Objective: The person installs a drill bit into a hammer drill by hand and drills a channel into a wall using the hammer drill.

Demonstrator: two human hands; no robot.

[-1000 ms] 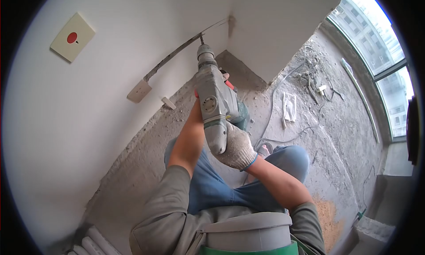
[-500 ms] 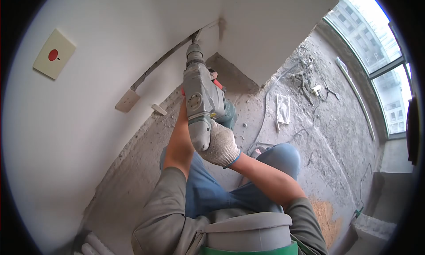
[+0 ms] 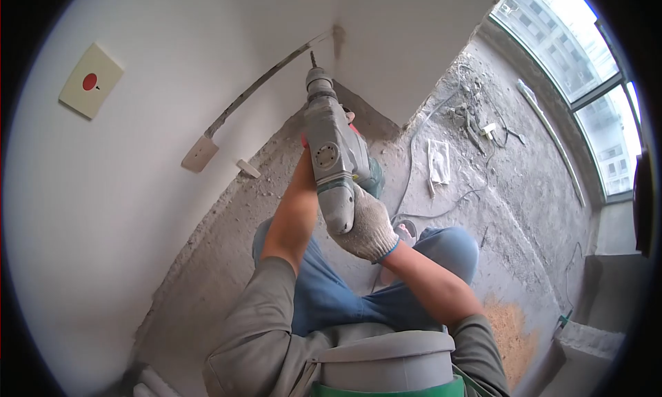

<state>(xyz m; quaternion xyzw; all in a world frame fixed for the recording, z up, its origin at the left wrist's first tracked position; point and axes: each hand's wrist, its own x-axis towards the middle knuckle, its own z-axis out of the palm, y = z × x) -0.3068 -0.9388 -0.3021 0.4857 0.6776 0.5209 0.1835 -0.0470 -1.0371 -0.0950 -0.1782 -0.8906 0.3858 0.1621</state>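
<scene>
A dusty grey and green hammer drill point(image 3: 331, 149) points up toward the wall corner. Its bit point(image 3: 313, 59) sits just right of a narrow dark groove point(image 3: 255, 88) cut in the white wall; contact with the wall cannot be made out. My right hand point(image 3: 367, 224), in a whitish knitted glove, is closed round the rear handle. My left hand point(image 3: 349, 115) holds the drill's front by a red handle, mostly hidden behind the body, with only fingertips showing. The groove's lower end meets a beige socket plate point(image 3: 200, 154).
A plate with a red disc point(image 3: 91, 82) is on the left wall. On the rough concrete floor lie a small white block point(image 3: 248, 169), a grey cable point(image 3: 412, 155), a clear packet point(image 3: 438, 162) and rubble point(image 3: 470, 114). Windows point(image 3: 607, 135) stand at the right.
The drill has shifted right, and its bit, at the groove's upper part half a second ago, now shows apart from the groove line. Both hands keep their hold.
</scene>
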